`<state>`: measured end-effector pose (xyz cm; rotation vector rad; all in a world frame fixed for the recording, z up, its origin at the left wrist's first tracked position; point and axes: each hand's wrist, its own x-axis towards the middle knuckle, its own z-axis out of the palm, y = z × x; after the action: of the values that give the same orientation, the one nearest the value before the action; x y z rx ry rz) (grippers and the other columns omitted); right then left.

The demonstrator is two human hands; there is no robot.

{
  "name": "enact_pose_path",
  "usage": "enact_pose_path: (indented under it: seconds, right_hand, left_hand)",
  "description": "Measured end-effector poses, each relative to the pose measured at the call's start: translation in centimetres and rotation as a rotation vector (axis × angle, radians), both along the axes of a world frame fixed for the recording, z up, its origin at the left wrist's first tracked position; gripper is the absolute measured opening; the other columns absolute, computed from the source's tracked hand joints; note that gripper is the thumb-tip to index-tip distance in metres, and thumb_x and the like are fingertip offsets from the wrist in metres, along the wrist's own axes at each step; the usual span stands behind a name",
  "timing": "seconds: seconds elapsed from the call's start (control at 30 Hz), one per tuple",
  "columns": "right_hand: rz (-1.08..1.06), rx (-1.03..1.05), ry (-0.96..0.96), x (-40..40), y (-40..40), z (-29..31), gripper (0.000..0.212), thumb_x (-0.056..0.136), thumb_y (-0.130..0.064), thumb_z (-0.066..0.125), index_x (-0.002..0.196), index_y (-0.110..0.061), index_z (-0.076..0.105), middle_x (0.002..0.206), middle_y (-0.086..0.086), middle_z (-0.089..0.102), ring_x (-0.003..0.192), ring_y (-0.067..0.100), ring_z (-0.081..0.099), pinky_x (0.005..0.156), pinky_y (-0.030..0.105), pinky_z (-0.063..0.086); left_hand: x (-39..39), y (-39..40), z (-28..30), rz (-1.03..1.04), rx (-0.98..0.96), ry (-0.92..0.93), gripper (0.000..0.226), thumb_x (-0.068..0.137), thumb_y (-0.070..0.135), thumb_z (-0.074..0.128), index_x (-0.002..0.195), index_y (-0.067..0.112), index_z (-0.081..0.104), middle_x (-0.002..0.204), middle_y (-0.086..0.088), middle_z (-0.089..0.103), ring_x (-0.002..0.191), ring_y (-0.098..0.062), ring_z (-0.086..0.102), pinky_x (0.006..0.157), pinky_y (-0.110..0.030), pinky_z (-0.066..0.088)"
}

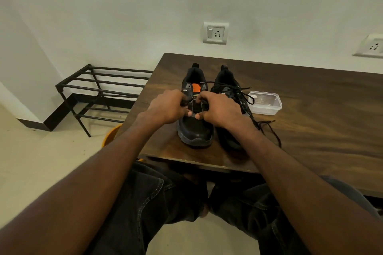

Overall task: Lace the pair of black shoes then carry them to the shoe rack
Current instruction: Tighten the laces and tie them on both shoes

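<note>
Both black shoes stand on the wooden table [300, 109], toes toward the person; the left shoe [196, 130] is the one being worked, the right shoe [226, 89] just beside it at 3 o'clock; the left hand [165, 107] and right hand [219, 109] sit curled over the left shoe's eyelet area, fingers bent and seemingly pinching the lace or the eyelet flaps, though which exactly I cannot tell; a loose black lace [269, 132] trails off the right shoe toward 4 o'clock, and another strand loops near the clear plastic container [266, 104] at 3 o'clock; the risk, as I judge it: a tug could snag that loop and drag the container, or a missed eyelet could leave uneven ends; the shoe rack [99, 89] waits on the floor at 9 o'clock, and trailing laces could catch on the table edge during the carry
</note>
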<state>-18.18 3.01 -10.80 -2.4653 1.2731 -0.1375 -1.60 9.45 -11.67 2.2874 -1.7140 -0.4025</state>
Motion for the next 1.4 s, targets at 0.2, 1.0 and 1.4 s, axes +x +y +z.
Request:
enact_pose_path:
  seconds: [0.2,1.0,1.4]
  right_hand:
    - [-0.007,0.031,0.010,-0.5,-0.2,0.2,0.045,0.089,-0.046,0.078,0.128,-0.040,0.056,0.137,-0.004,0.063,0.125,0.027,0.059,0.096,0.050,0.052]
    - [-0.031,0.057,-0.066,-0.4,0.0,0.0,0.071,0.084,-0.043,0.083,0.144,-0.045,0.045,0.140,-0.002,0.063,0.129,0.027,0.059,0.103,0.053,0.052]
    - [-0.122,0.230,-0.001,-1.3,-0.5,1.2,0.023,0.098,-0.041,0.070,0.093,-0.018,0.072,0.083,0.003,0.076,0.071,0.016,0.070,0.076,0.038,0.062]
  left_hand:
    - [-0.6,1.3,3.8,-0.157,-0.360,0.620,0.007,0.102,0.012,0.062,0.096,0.009,0.063,0.092,-0.011,0.073,0.057,-0.012,0.059,0.054,-0.027,0.049]
    - [1.8,1.9,3.6,-0.089,0.299,0.334,0.028,0.094,0.037,0.073,0.116,0.023,0.065,0.104,-0.008,0.071,0.081,-0.018,0.068,0.065,-0.033,0.057]
    - [2.6,2.1,2.0,-0.040,0.098,0.314,0.038,0.090,0.052,0.073,0.097,0.015,0.070,0.101,-0.010,0.069,0.099,-0.026,0.065,0.090,-0.048,0.055]
